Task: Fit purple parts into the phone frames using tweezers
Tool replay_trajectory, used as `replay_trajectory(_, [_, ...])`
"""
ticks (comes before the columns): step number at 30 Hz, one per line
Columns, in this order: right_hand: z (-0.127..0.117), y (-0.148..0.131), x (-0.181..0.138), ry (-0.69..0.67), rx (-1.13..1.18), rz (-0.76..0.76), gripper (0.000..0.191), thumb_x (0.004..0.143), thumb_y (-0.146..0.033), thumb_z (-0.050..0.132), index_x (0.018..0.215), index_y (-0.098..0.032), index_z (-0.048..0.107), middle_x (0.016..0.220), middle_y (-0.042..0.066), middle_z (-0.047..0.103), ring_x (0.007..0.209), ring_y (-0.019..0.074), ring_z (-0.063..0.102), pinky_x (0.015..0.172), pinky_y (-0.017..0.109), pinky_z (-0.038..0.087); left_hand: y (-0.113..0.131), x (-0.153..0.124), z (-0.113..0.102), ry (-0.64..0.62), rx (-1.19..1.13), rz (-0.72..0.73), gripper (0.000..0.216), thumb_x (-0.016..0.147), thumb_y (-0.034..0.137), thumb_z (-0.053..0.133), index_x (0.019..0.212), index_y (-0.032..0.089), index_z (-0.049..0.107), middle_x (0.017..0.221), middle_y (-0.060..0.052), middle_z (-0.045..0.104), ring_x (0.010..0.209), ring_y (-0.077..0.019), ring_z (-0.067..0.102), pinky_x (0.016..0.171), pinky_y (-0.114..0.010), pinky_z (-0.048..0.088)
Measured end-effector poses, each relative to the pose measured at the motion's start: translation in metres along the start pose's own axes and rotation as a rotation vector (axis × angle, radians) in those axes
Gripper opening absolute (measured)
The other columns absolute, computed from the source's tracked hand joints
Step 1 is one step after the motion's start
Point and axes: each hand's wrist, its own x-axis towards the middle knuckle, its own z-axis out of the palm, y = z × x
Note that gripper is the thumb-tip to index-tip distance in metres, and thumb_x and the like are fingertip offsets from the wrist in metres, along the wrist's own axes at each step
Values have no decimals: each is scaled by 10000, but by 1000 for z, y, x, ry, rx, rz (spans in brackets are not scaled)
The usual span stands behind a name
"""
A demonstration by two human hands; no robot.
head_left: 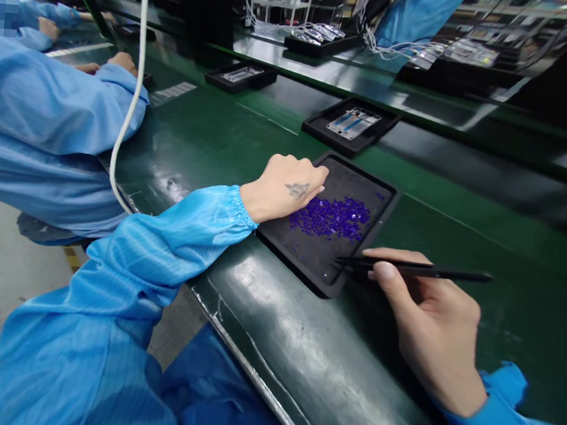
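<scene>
A shallow black tray [309, 257] lies on the green bench, with many tiny purple-blue pieces [335, 216] heaped in its middle. Over the tray's far left side is my left hand [288, 183], back upward and fingers curled closed; whatever they hold, if anything, is hidden. My right hand [428, 309] pinches a pair of slim black tweezers [440, 273] between thumb and fingers. The tweezers lie nearly level, their tips over the tray's near right corner. One small bright speck sits in that corner, a little apart from the heap.
Behind the tray stands a black tray with a metal-framed part [353, 123], and a similar tray [241, 75] is farther left. A white cable [137, 83] hangs down on the left, beside a co-worker's blue sleeve [51, 102]. Bundled wires [370, 39] lie on the rear shelf.
</scene>
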Motion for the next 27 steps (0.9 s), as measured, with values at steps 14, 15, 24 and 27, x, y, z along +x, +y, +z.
replay_trajectory(14, [-1,-3,0,-130,56,-191,128,950,-299,601,933,-243,714,875,19,726,785,190,689,760,313,555,0,-1,0,21,4,11,279,1004,343,452,1111,179,651,926,-132,711,927,-325,705,667,-310,390])
replay_trajectory(15, [-1,-3,0,-115,74,-172,124,950,-298,605,951,-247,718,894,18,729,801,190,692,777,314,556,0,-1,0,29,0,13,277,1003,340,454,1108,180,653,924,-132,712,925,-328,706,665,-311,392])
replay_trajectory(24, [23,-12,11,-78,242,14,146,931,-350,641,978,-261,747,951,8,745,864,197,707,814,323,570,1,-1,-4,48,-28,2,303,1009,345,449,1149,172,655,975,-138,707,958,-289,694,735,-312,412])
replay_trajectory(27, [29,-12,13,-104,278,14,144,926,-347,645,967,-262,754,949,3,748,855,189,706,815,314,569,2,-1,-4,35,-25,5,303,1014,347,441,1152,179,652,970,-133,710,952,-286,696,720,-306,405])
